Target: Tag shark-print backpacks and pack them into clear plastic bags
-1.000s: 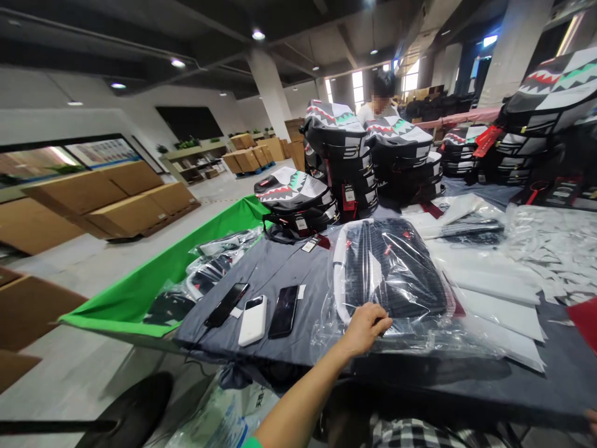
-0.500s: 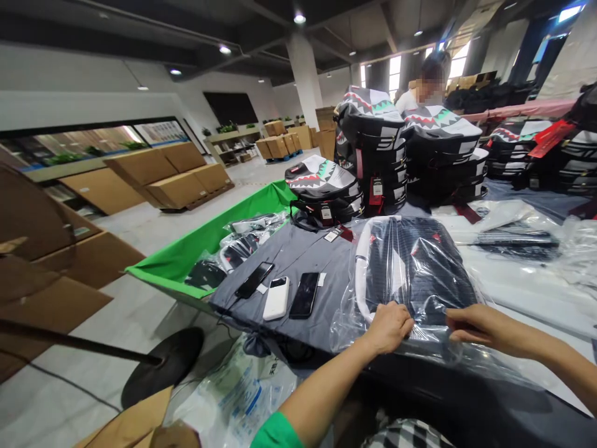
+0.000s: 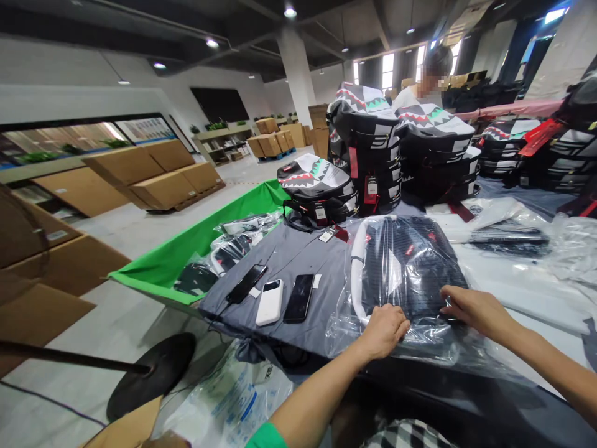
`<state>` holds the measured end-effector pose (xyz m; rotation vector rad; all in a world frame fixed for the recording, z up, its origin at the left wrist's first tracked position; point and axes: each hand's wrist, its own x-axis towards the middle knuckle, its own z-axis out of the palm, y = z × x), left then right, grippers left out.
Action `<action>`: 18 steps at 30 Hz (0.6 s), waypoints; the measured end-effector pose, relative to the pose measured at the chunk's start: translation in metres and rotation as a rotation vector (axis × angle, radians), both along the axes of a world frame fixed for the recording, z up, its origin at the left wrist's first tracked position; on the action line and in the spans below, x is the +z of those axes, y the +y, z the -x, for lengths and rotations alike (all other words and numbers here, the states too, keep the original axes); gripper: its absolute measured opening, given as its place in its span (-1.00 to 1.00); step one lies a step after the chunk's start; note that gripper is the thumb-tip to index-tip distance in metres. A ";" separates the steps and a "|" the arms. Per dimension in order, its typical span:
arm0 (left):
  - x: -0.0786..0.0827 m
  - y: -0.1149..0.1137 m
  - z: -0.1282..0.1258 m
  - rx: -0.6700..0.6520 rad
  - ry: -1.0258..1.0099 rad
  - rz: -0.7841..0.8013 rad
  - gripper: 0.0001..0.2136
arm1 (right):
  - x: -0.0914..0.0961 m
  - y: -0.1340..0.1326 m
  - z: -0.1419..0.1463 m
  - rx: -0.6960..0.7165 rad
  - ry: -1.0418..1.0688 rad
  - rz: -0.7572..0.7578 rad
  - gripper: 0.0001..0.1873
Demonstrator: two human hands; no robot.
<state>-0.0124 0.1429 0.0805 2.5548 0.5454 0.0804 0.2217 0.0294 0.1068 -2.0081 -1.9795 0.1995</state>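
Note:
A dark striped backpack (image 3: 408, 264) lies flat inside a clear plastic bag (image 3: 342, 333) on the table, with a white handle or strap along its left side. My left hand (image 3: 385, 331) is curled on the plastic at the backpack's lower edge. My right hand (image 3: 476, 313) lies a little higher and to the right, its fingertips pressed on the plastic over the backpack. Both hands seem to pinch the film. The backpack's lower part is partly hidden by my hands and the creased plastic.
Stacks of black backpacks with a shark-mouth print (image 3: 364, 149) stand beyond the bag, before a person in a white top (image 3: 405, 99). Two phones (image 3: 298, 298) and a white power bank (image 3: 269, 302) lie on the grey cloth (image 3: 298, 261) to the left. A green sheet (image 3: 200, 249) hangs beyond the table's left edge.
My right hand has come into view and moved onto the plastic over the backpack. My left hand stays near the bag's lower edge. The view has turned slightly.

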 end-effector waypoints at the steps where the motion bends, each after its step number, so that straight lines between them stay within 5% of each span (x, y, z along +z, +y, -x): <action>1: -0.001 0.000 -0.001 0.000 -0.004 -0.001 -0.66 | -0.003 -0.007 0.004 0.010 0.013 -0.060 -0.74; 8: 0.004 0.000 0.001 -0.002 -0.023 0.012 -0.68 | -0.054 -0.039 0.029 0.080 -0.217 -0.424 -0.62; 12: 0.012 0.010 0.034 -0.066 -0.146 -0.014 -0.79 | -0.072 -0.043 0.026 0.026 -0.204 -0.433 -0.56; 18: 0.002 0.033 0.079 0.234 -0.105 -0.062 -0.86 | -0.077 -0.045 0.020 -0.002 -0.047 -0.427 -0.52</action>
